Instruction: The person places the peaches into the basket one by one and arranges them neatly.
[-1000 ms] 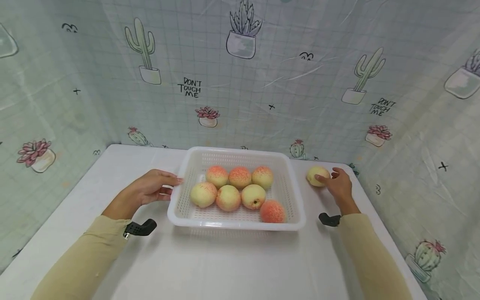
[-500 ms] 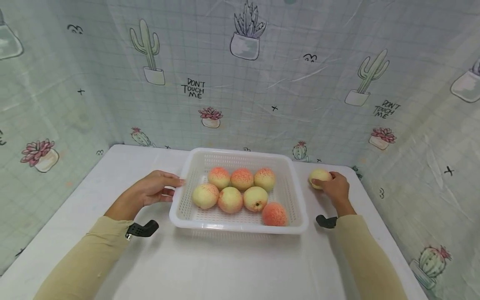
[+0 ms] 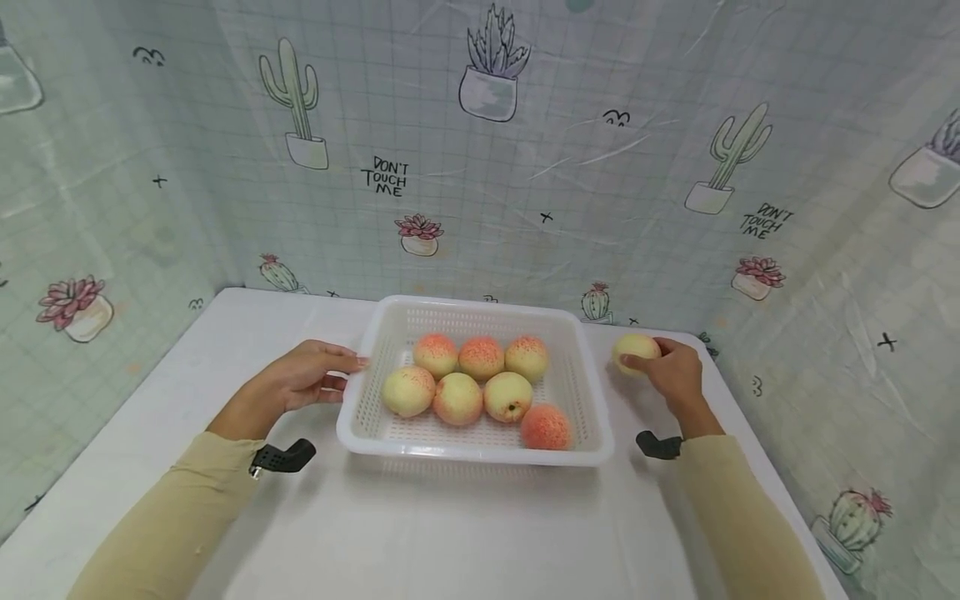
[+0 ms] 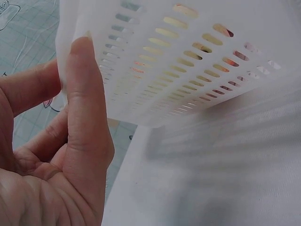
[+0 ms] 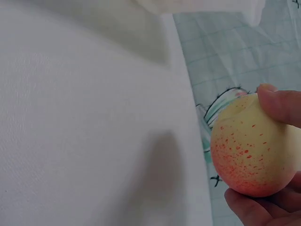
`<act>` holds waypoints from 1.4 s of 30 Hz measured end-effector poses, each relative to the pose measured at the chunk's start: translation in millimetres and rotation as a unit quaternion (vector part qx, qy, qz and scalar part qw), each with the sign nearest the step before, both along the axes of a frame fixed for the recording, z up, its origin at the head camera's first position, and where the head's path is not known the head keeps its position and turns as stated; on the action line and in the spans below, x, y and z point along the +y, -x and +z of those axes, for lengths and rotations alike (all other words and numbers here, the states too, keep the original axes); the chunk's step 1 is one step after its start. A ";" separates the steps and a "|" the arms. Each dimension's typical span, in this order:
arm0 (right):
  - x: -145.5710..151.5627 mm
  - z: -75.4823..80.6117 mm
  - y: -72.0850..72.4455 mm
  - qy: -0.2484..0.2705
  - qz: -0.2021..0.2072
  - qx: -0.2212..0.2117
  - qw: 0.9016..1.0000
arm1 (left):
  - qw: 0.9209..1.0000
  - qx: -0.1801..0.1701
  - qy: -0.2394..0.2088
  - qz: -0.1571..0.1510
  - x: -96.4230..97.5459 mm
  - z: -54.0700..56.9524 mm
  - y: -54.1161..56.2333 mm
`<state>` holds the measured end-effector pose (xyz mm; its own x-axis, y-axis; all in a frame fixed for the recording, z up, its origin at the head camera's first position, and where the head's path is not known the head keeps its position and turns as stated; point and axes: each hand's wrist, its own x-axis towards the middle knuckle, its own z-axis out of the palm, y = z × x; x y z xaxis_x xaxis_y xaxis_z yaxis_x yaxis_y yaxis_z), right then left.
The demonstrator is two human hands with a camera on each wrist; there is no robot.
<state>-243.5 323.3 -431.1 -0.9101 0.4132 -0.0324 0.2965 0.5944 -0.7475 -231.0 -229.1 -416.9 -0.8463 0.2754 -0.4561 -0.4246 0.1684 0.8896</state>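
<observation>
My left hand grips the left rim of a white perforated plastic basket. The left wrist view shows the thumb on one side of the basket wall and a finger on the other. Inside the basket lie several yellow-and-red peaches, roughly in two rows, with a redder peach at the front right. To the right of the basket, my right hand holds a single peach between thumb and fingers. Its red-speckled side faces the right wrist camera. Whether this peach touches the table cannot be told.
The white table extends in front of the basket and to both sides. A cactus-printed cloth stands behind the table and along its left and right sides.
My right hand's raised fingers have come down around the far side of the lone peach. The left hand and basket keep their places, apart from a slight shift of the head view.
</observation>
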 end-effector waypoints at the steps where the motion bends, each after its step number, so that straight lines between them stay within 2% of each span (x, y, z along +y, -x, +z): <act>1: -1.8 2.8 -1.3 0.001 0.009 0.002 1.000 | 1.000 -0.001 -0.002 0.001 -0.7 -0.5 0.0; 8: -16.7 25.0 -9.1 0.010 0.069 0.010 0.998 | 1.000 -0.004 -0.011 -0.001 -5.5 -1.6 0.6; 22: -39.9 56.0 -33.1 0.024 0.131 0.026 0.991 | 1.000 0.000 -0.014 -0.006 -4.2 2.0 2.5; 33: -58.3 69.2 -47.1 0.027 0.170 0.036 0.984 | 1.000 0.001 -0.011 -0.010 -3.8 0.6 1.9; 42: -80.2 75.6 -59.2 0.016 0.225 0.042 0.973 | 1.000 0.002 -0.016 -0.013 -3.4 0.8 1.4</act>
<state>-184.2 243.1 -355.5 -0.9986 -0.0286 0.0437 -0.0520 0.6262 -0.7779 -232.4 -232.5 -416.1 -0.8407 0.3112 -0.4431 -0.4167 0.1508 0.8965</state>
